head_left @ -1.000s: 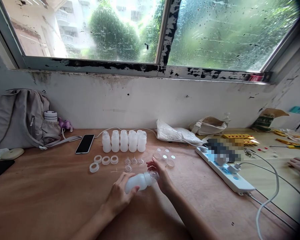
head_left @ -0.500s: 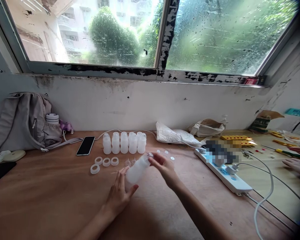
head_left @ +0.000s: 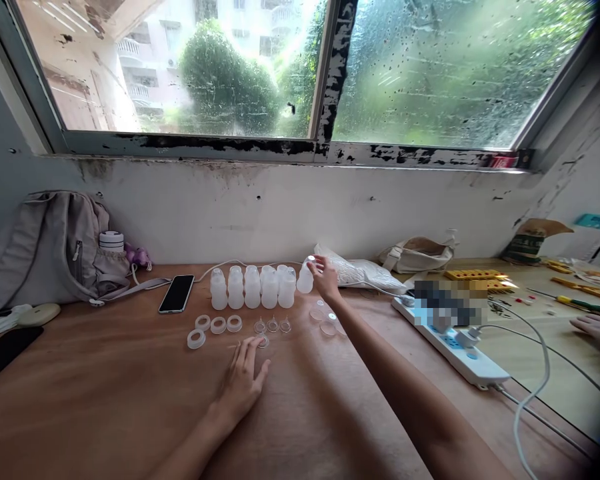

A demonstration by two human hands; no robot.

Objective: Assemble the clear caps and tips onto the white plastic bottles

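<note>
Wooden table (head_left: 105,387): right of the bottle row (head_left: 253,288), right hand (head_left: 325,275) pinches another bottle (head_left: 305,281), seemingly steadying it; left hand (head_left: 241,380) rests loose.

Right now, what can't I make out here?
Head view: rightmost bottle, neck partly hidden by the right hand.
Head view: clear discs, some partly hidden by the right forearm.
Head view: dark thing by the power strip, pixelated.
Head view: another person's hand, cut off by the right edge.

No words can be read. White marks on the red thing (head_left: 503,162) between two and three o'clock are too small.
</note>
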